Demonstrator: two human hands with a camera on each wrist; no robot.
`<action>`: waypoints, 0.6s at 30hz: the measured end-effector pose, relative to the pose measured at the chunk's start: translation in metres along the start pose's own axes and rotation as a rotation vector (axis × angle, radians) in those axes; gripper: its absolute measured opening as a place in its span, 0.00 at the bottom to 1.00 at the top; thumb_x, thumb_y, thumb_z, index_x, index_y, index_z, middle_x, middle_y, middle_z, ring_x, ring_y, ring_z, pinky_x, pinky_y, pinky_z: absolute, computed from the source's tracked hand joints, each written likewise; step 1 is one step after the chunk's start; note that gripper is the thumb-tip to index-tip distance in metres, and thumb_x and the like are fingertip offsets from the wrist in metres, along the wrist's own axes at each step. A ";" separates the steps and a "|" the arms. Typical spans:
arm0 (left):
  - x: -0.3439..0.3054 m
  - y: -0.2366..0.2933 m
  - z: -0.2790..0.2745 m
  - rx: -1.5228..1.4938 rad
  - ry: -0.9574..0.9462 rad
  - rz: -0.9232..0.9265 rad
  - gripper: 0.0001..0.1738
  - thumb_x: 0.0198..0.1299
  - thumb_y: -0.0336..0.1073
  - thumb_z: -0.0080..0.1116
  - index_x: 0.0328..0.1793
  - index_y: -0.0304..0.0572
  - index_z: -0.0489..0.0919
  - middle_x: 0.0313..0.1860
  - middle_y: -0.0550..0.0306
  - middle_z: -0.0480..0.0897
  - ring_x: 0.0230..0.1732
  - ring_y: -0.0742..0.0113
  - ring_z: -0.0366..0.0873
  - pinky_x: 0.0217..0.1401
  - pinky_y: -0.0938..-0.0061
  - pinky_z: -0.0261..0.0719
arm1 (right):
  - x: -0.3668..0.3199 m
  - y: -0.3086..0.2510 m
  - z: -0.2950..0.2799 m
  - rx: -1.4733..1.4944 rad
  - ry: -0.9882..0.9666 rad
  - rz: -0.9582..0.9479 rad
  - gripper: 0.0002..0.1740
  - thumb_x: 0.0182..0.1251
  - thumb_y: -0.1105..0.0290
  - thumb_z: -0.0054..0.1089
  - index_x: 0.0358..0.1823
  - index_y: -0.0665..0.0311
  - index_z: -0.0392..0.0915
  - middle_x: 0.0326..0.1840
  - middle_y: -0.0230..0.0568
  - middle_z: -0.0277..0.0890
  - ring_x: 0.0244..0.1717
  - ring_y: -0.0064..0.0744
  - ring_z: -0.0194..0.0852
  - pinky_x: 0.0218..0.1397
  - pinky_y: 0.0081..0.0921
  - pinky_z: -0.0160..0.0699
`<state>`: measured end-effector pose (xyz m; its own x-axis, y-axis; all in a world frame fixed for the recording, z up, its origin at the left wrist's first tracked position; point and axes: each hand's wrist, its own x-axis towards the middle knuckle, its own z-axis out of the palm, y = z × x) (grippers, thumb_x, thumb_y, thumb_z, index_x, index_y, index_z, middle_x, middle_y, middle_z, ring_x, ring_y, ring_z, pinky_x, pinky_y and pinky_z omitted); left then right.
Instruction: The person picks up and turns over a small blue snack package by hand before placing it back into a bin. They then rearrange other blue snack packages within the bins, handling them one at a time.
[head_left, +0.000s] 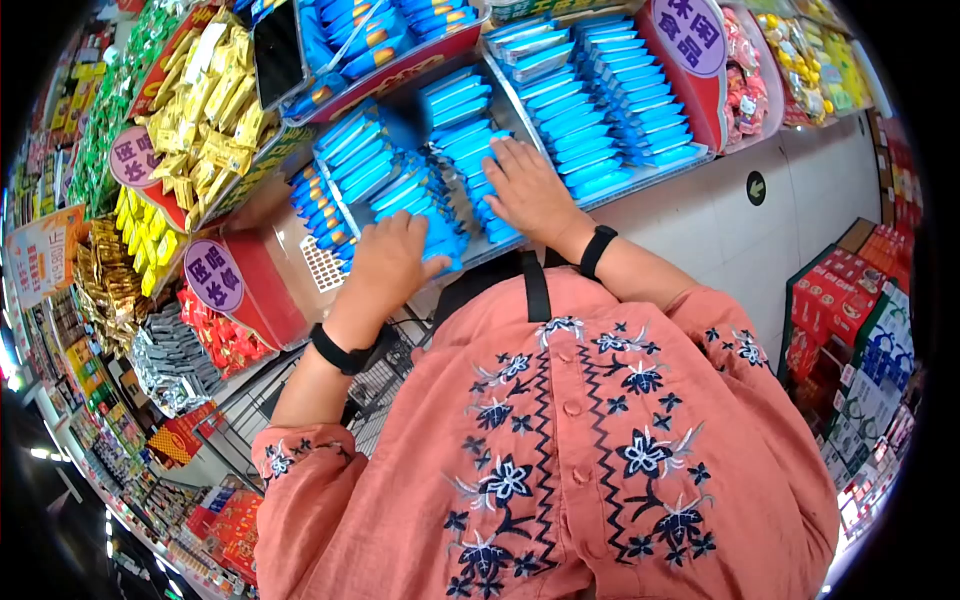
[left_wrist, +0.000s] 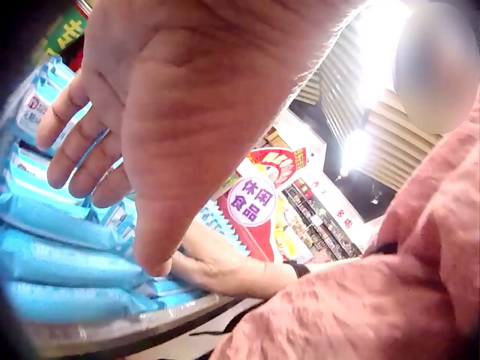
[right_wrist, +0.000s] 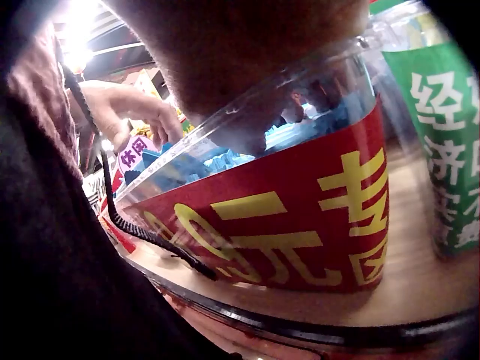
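Note:
Rows of blue snack packets [head_left: 465, 155] stand packed in a clear-walled bin [right_wrist: 277, 225] with a red band. My left hand [head_left: 390, 262] lies over the near end of the left rows, palm down, thumb pointing toward the right. In the left wrist view its fingers [left_wrist: 82, 150] reach loosely down to the blue packets [left_wrist: 67, 259]. My right hand [head_left: 535, 195] rests on the neighbouring row, fingers spread and pointing away from me. In the right wrist view that hand is dark above the bin's rim, its fingertips partly hidden behind the wall.
More blue packets [head_left: 620, 100] fill the section at right. Gold-wrapped snacks [head_left: 215, 95] are heaped at left, above red packets [head_left: 225, 325] and silver ones [head_left: 175, 355]. A wire cart [head_left: 385, 385] stands by my left arm. Red boxes [head_left: 835, 300] are stacked at right on the floor.

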<state>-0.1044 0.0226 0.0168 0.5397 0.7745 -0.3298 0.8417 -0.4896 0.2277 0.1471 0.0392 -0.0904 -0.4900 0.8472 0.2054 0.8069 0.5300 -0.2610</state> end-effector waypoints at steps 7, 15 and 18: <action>0.103 -0.023 -0.016 -0.019 0.257 0.093 0.27 0.60 0.47 0.70 0.58 0.37 0.76 0.48 0.45 0.80 0.51 0.45 0.81 0.48 0.53 0.81 | 0.001 0.002 0.003 -0.003 -0.025 -0.005 0.29 0.69 0.55 0.61 0.64 0.69 0.73 0.71 0.63 0.68 0.74 0.57 0.63 0.80 0.49 0.57; 0.192 -0.025 0.013 0.266 0.246 0.014 0.27 0.56 0.48 0.74 0.52 0.38 0.76 0.48 0.46 0.81 0.51 0.45 0.83 0.50 0.53 0.84 | 0.001 0.001 -0.002 0.018 -0.025 0.023 0.29 0.67 0.56 0.62 0.62 0.69 0.73 0.70 0.62 0.68 0.75 0.57 0.62 0.79 0.48 0.57; 0.203 -0.027 0.025 0.340 0.256 -0.022 0.30 0.53 0.50 0.76 0.52 0.39 0.76 0.48 0.47 0.82 0.52 0.47 0.84 0.51 0.55 0.84 | 0.000 0.002 -0.001 0.036 -0.010 0.022 0.30 0.65 0.56 0.63 0.61 0.70 0.73 0.70 0.61 0.68 0.74 0.57 0.62 0.79 0.48 0.57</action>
<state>-0.0175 0.1830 -0.0791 0.5368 0.8397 -0.0828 0.8330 -0.5430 -0.1064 0.1493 0.0401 -0.0901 -0.4755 0.8589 0.1903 0.8050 0.5121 -0.2995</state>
